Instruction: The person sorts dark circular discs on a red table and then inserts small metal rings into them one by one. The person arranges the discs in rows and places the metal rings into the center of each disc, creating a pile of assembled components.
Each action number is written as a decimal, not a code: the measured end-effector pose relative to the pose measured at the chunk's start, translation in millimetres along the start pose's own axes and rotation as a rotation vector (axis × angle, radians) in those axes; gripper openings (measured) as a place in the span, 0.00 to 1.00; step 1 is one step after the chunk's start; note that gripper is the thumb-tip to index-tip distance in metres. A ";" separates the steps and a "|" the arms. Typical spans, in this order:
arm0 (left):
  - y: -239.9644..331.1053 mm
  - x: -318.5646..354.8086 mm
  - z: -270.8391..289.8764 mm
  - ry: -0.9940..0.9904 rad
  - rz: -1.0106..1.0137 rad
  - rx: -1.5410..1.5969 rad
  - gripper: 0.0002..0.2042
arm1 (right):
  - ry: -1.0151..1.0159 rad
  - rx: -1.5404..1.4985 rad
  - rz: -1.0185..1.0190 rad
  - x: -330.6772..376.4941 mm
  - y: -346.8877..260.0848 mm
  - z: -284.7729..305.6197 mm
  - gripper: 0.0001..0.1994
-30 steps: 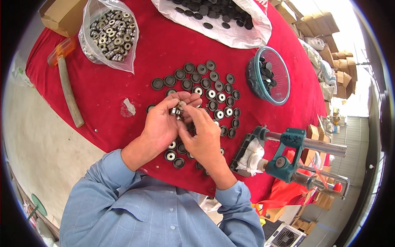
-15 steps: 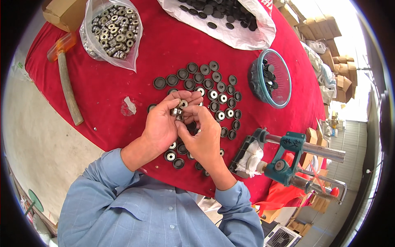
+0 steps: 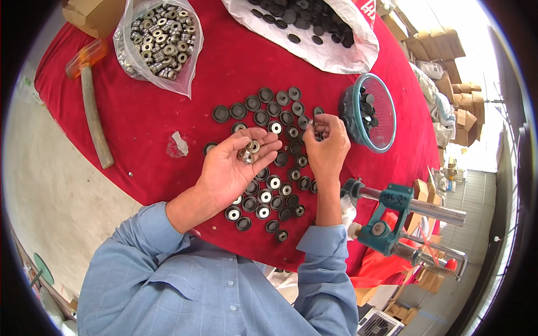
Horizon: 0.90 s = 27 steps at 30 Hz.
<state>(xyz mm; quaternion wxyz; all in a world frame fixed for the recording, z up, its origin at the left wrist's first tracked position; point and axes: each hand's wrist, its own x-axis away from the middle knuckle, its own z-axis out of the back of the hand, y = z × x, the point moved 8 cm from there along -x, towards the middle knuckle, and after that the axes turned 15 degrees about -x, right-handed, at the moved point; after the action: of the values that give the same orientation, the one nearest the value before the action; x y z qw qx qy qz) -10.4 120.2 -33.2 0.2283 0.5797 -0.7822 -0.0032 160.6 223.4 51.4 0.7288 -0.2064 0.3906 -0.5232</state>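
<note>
My left hand [image 3: 231, 167] is turned palm up, its fingers loosely curled, and cradles a few small shiny metal bearings [image 3: 249, 151]. To its right, my right hand [image 3: 329, 147] pinches a bearing [image 3: 312, 122] between thumb and fingertips, partly hidden, above the right edge of the spread of round black caps. These cup-shaped caps [image 3: 253, 103] lie in loose rows around and beneath both hands. Several caps have a bearing [image 3: 265, 196] seated in the middle, while the ones farther away are bare. My right hand covers a few caps.
A clear bag of bearings [image 3: 192, 56] and a wooden-handled mallet [image 3: 94, 112] lie at the left. Black discs fill a white sack [image 3: 358, 59] at the back. A teal bowl [image 3: 386, 147] stands right, beside a green hand press [image 3: 399, 197]. Red cloth [image 3: 151, 140] covers the table.
My right hand has left the left palm and moved right and away from me, over the right-hand caps. My left hand stays nearly in place with bearings in it.
</note>
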 end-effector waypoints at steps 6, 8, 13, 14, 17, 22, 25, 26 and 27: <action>1.4 -1.8 2.9 -0.043 -0.021 0.035 0.15 | -0.080 0.089 -0.032 1.7 14.7 -18.8 0.11; 0.4 -1.6 3.1 -0.036 -0.012 0.039 0.15 | -0.078 0.066 -0.030 1.9 12.9 -19.2 0.09; 1.8 -0.5 1.5 -0.016 -0.017 0.001 0.16 | -0.045 0.038 0.020 4.8 16.2 -16.0 0.06; 1.3 -0.5 1.3 -0.022 -0.013 0.008 0.16 | -0.038 0.021 0.009 5.0 17.9 -14.6 0.06; 0.4 -1.7 2.3 -0.021 -0.004 0.013 0.15 | -0.051 0.023 0.052 5.9 13.0 -16.5 0.06; 0.4 0.0 0.8 -0.028 -0.003 0.000 0.14 | -0.120 0.230 0.201 20.7 1.5 -24.6 0.14; 0.4 -0.3 0.3 -0.023 0.001 0.006 0.14 | -0.121 0.457 0.265 34.3 -7.2 -28.7 0.22; 0.2 -0.2 0.6 -0.012 0.001 0.000 0.14 | -0.122 0.461 0.248 35.3 -5.9 -28.7 0.21; 0.6 0.1 0.1 -0.005 0.001 -0.007 0.14 | -0.120 0.466 0.233 35.9 -6.9 -28.1 0.21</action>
<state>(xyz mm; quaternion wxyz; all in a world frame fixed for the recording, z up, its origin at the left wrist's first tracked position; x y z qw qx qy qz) -11.1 120.3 -33.0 0.2284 0.5786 -0.7830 -0.0071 139.7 190.7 26.4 0.8337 -0.0172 0.2368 -0.4986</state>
